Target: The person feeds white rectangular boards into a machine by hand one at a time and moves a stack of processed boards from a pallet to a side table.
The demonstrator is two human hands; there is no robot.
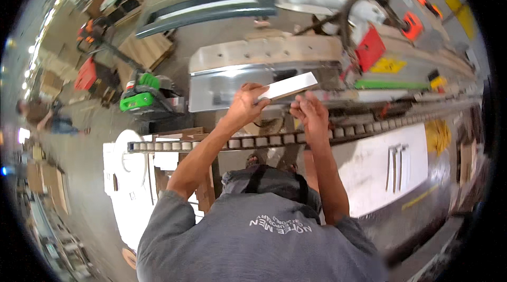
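My left hand (245, 105) grips the near left end of a narrow white-faced strip of board (291, 85), thumb and fingers closed round it. The strip slants up to the right, and its lower edge looks brown. Just below its right end is my right hand (312, 115), its fingers curled together. Whether anything small sits in those fingers is hidden. Both hands are over the near side of a machine with a grey metal bed (203, 92), a pale perforated strip running along its back.
A roller rail (259, 141) crosses between me and the machine. White panels lie left (127, 213) and right (364, 179). A red plate (371, 48) stands on the machine's right part. Green-covered equipment (136, 103) is at left; farther left is another person (45, 115).
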